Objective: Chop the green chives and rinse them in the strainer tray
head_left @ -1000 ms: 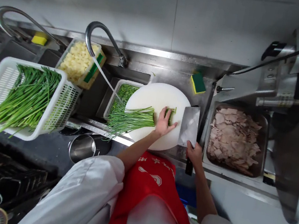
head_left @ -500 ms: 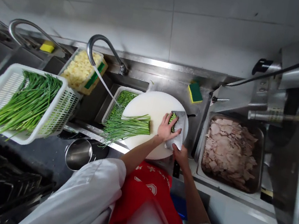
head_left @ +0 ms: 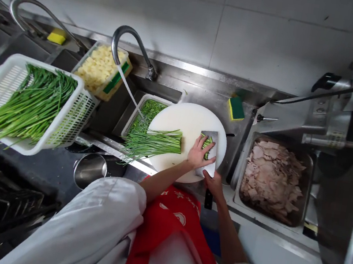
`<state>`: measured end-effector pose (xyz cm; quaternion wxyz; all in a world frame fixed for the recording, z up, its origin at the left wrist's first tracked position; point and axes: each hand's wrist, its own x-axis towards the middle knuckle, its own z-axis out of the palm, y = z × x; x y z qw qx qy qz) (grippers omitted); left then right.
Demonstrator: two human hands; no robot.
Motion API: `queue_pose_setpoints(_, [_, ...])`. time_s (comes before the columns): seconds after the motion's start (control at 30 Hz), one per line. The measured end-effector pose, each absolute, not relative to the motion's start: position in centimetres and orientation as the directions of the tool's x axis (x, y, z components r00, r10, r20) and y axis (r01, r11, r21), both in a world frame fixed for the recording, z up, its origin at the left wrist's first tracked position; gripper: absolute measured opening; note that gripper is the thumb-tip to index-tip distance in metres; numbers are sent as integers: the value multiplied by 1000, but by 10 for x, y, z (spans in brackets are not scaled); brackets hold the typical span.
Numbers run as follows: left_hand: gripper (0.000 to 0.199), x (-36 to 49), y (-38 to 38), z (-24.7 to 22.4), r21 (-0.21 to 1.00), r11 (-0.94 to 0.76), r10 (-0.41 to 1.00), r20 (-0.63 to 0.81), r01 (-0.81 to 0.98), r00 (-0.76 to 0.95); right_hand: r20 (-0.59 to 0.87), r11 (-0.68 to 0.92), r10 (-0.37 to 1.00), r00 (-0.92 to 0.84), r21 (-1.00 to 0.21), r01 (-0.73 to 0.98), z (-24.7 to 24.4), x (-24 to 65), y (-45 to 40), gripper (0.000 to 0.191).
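Note:
A round white cutting board [head_left: 195, 119] lies over the sink's edge. My left hand [head_left: 197, 154] is on the board's right part, fingers spread over a small heap of cut green stalks [head_left: 207, 144] lying on the broad blade of a cleaver [head_left: 210, 166]. My right hand [head_left: 212, 184] is closed at the near end of the cleaver. A bundle of long green stalks [head_left: 161, 142] rests on the board's left side, its cut ends toward my left hand and its tips over the edge.
Water runs from a faucet [head_left: 135, 32] into a basket of cut greens [head_left: 149, 112]. Further left are a tub of pale chunks [head_left: 97, 68] and a white basket [head_left: 64, 121] of stalks. A sponge [head_left: 236, 109] lies behind the board; a meat tray [head_left: 272, 180] stands right.
The camera view has shifted and tilted slightly. Both hands and the cleaver keep nearly the same place on the board, with the cut stalks still under my left hand.

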<state>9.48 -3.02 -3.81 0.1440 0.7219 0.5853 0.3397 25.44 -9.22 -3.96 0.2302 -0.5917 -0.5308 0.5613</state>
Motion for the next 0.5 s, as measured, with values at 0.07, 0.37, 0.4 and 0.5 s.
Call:
queue_pose_setpoints(0.07, [65, 102, -32, -40, 615, -275, 938, 342, 739, 64, -416, -323, 889, -191, -865, 385, -39, 249, -97, 52])
queue_pose_setpoints(0.37, [54, 107, -54, 3, 660, -299, 909, 417, 690, -5, -295, -210, 945, -139, -875, 436, 3, 237, -125, 41])
queue_pose_setpoints(0.4, [54, 100, -59, 13, 661, -299, 899, 437, 688, -28, -304, -209, 940, -154, -872, 442, 11, 232, -128, 40])
queue_pose_setpoints(0.5, [52, 64, -82, 40, 669, -254, 865, 480, 699, -145, -326, -180, 912, -248, -863, 471, 33, 205, -140, 41])
